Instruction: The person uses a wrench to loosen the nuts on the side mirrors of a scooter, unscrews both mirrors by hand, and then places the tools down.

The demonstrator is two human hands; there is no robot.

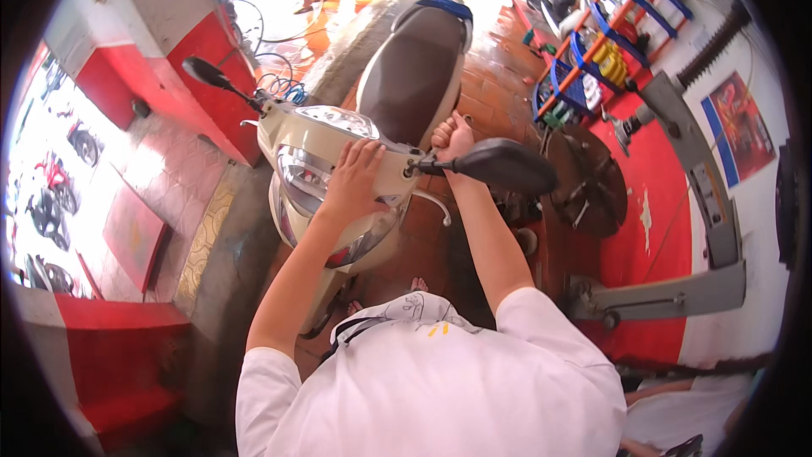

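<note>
A cream motor scooter stands facing me, with its brown seat beyond the handlebar. My left hand lies palm down with fingers spread on the front handlebar cover, above the headlight. My right hand is curled into a fist at the handlebar end on my right; the grip seems to be inside it and is hidden by the fingers. A black mirror passes in front of my right wrist, and a brake lever juts out below. The other mirror stands at the left.
At right are a tyre-changing machine with a round turntable, and a rack of bottles and parts. Blue hose coils behind the scooter. A raised concrete strip runs along the left. Another person is partly visible at lower right.
</note>
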